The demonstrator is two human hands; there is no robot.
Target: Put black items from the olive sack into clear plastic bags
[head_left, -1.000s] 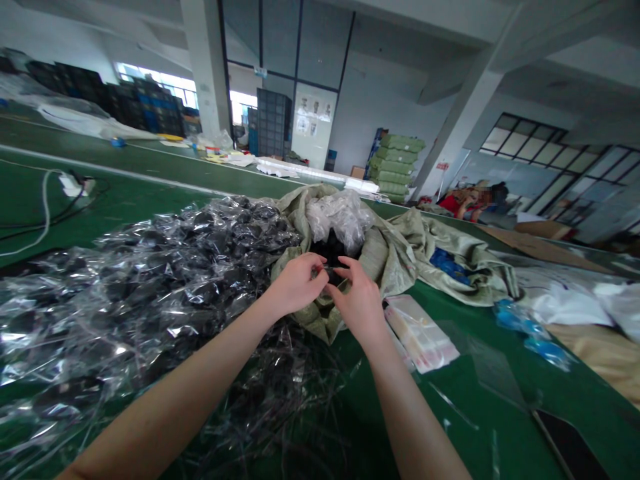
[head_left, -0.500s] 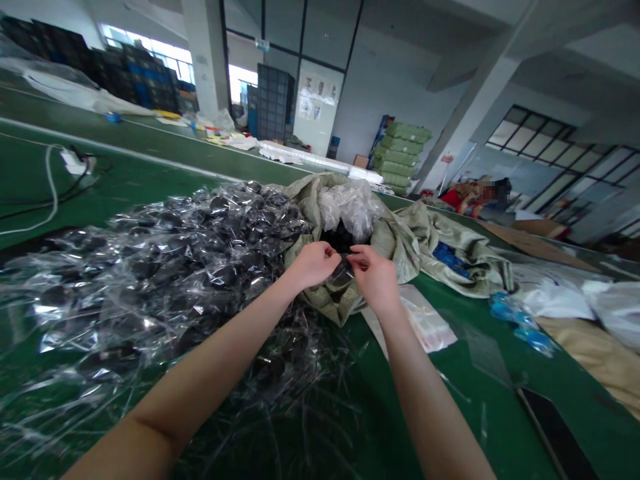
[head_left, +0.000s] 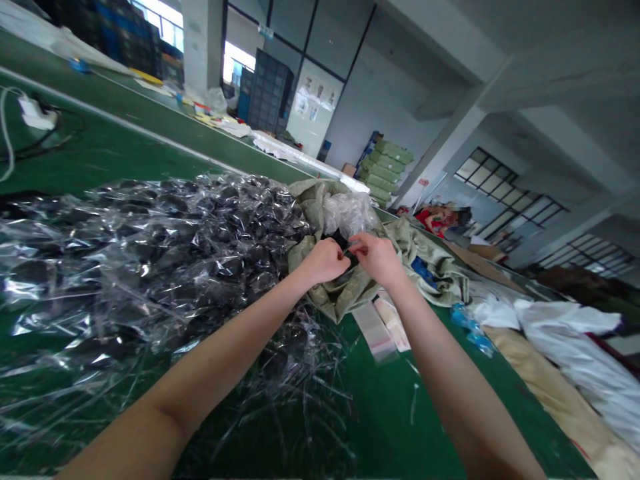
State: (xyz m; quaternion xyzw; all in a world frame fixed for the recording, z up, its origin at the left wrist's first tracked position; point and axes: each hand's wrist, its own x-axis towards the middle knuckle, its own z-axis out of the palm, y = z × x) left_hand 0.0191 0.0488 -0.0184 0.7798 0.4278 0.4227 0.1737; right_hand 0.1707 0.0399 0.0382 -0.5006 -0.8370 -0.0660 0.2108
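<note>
Over the mouth of a green woven sack [head_left: 336,303], my left hand [head_left: 327,260] and my right hand [head_left: 375,257] are close together with fingers pinched. They appear to grip the edge of a thin clear plastic bag between them; most of it is hidden by the fingers. Dark contents and crumpled clear plastic [head_left: 350,212] show inside the sack. Left of my hands spreads a large heap of dark rounded items in clear plastic bags [head_left: 200,247], some with loose ends trailing towards me.
Flat clear bags [head_left: 374,330] lie under my right forearm. Another woven sack [head_left: 435,267] and blue plastic [head_left: 471,327] are to the right, near white and tan sheeting [head_left: 540,373]. A power strip [head_left: 37,113] sits far left. Another person [head_left: 435,219] is in the background.
The view has turned right and tilted. My hands stay pinched above the sack, with the right fingertips slightly higher. The phone at lower right is out of view.
</note>
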